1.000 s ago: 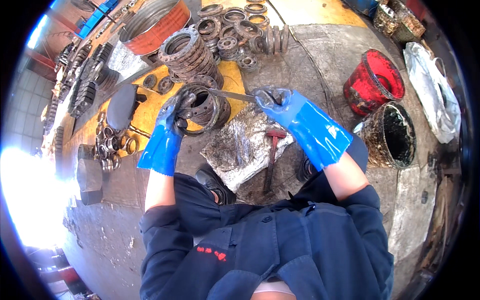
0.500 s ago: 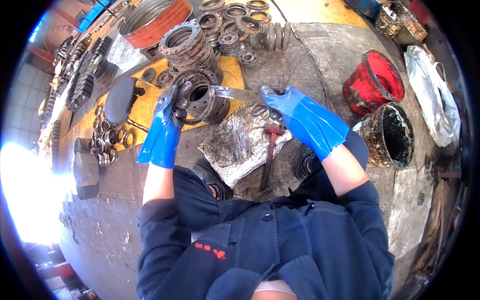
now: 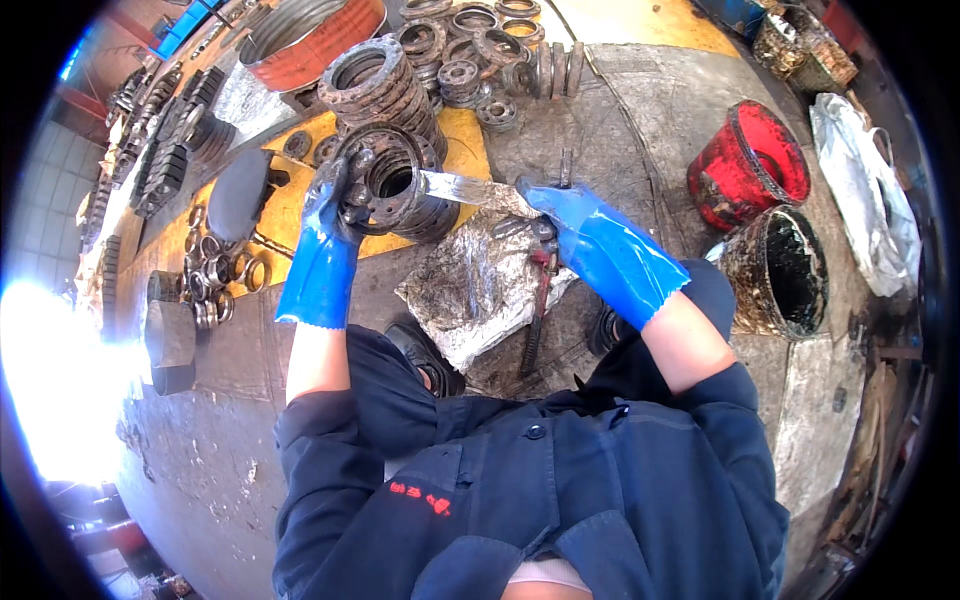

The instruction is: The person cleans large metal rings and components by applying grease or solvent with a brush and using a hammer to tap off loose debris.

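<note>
Blackened metal ring (image 3: 411,150) is pinched at its left side by the left grip (image 3: 334,197), with a tall ring stack (image 3: 378,88) just beyond. The right grip (image 3: 557,205) clasps a flat scraper (image 3: 466,189) pointing left toward the ring's edge; a red hammer (image 3: 541,290) lies below that grip.

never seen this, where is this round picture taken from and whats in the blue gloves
No machine: these are a person's hands in blue gloves. A camera on the head looks down through a wide lens, so edges bend. The left hand holds a metal ring; the right hand holds a flat blade, its tip near the ring. On the floor lie a dirty white sheet and what looks like a hammer; a stack of rings stands ahead, a red bucket to the right.
</note>
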{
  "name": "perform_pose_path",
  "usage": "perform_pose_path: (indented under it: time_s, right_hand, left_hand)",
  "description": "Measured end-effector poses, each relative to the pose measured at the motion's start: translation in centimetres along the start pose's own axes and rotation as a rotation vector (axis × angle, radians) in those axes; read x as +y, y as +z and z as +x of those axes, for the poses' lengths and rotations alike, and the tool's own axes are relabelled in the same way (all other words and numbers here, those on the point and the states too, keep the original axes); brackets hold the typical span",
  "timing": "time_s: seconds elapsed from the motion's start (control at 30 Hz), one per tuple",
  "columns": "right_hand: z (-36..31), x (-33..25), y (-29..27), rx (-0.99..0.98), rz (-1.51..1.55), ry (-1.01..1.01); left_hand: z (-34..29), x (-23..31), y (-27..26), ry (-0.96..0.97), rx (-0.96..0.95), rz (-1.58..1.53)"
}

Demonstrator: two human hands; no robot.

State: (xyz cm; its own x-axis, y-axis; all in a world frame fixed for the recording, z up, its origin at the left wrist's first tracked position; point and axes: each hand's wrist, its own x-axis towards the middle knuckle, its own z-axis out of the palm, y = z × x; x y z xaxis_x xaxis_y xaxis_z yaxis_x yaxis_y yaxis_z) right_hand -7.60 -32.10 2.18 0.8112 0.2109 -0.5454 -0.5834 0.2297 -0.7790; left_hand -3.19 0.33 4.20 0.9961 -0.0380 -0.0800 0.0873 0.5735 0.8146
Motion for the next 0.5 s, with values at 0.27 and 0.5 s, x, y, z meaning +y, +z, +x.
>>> perform_pose_path:
  time_s: [0.27,0.5]
  right_hand:
    - [-1.2,-0.4,0.7,-0.105,0.242,0.16]
    - [-1.1,0.0,1.1,-0.173,0.289,0.189]
  left_hand:
    - [0.1,0.4,-0.4,0.031,-0.021,-0.006]
    - [0.7,0.2,-0.4,0.059,-0.075,0.041]
